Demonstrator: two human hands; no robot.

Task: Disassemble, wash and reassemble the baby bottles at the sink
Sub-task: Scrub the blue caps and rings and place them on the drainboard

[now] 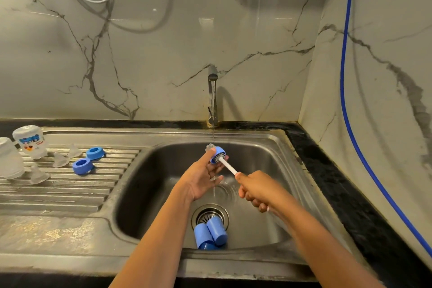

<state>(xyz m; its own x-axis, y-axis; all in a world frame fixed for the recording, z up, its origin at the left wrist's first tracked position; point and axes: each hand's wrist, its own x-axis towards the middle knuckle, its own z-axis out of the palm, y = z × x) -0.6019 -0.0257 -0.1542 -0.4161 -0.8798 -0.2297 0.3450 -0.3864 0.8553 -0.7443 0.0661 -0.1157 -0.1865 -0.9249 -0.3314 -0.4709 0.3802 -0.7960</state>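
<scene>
From the head camera we see the left hand [201, 177] raised over the sink [152, 182]. Its thumb and fingertips pinch a blue screw ring [218, 153] right under the thin stream from the tap [212, 98]. Held there, the ring is rinsed while it is scrubbed, and the run-off falls into the basin.

The right hand [254, 190] has its fingers curled round the white handle of a bottle brush [228, 166]. The brush's bristle head is pushed through the ring's opening, and bristles show on both sides of it.

We take this to be the washing step, partly done. Two other rings [95, 153] and three clear teats [59, 160] lie apart on the ribbed draining board [58, 194]. Two bottles [29, 141] stand there mouth down, presumably so that water runs off along the grooves.

The blue caps [210, 232] lie on their sides in the basin, touching one another just beside the drain [210, 214]. We count two, perhaps a third beneath them. We think they are waiting their turn.

As for writing, one bottle bears a cartoon print in blue, red and orange. Any lettering on it is too blurred for us to read. We can make out no brand on the brush, the tap or the caps.
</scene>
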